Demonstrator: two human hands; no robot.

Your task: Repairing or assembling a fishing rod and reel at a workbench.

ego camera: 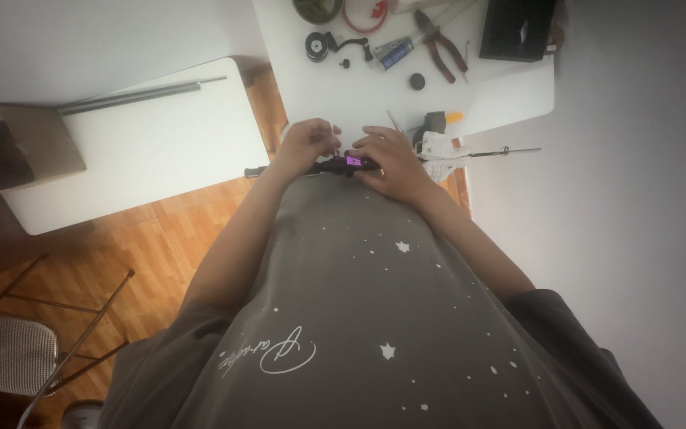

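Note:
I hold a small dark device with a purple part [348, 164] at the near edge of a white table [510, 99], close to my grey shirt. My left hand [305, 146] grips its left end, where a thin dark rod sticks out to the left. My right hand [388, 163] covers its right end, fingers curled over it. How the device is built is hard to tell, since both hands hide most of it.
Red-handled pliers [443, 49], a small tube [391, 54], a black round part [318, 44], a red ring [364, 14] and a black box [516, 28] lie further back. A second white table [156, 147] with a metal rod [132, 96] and a cardboard box [11, 148] stands left. A chair [9, 349] is at lower left.

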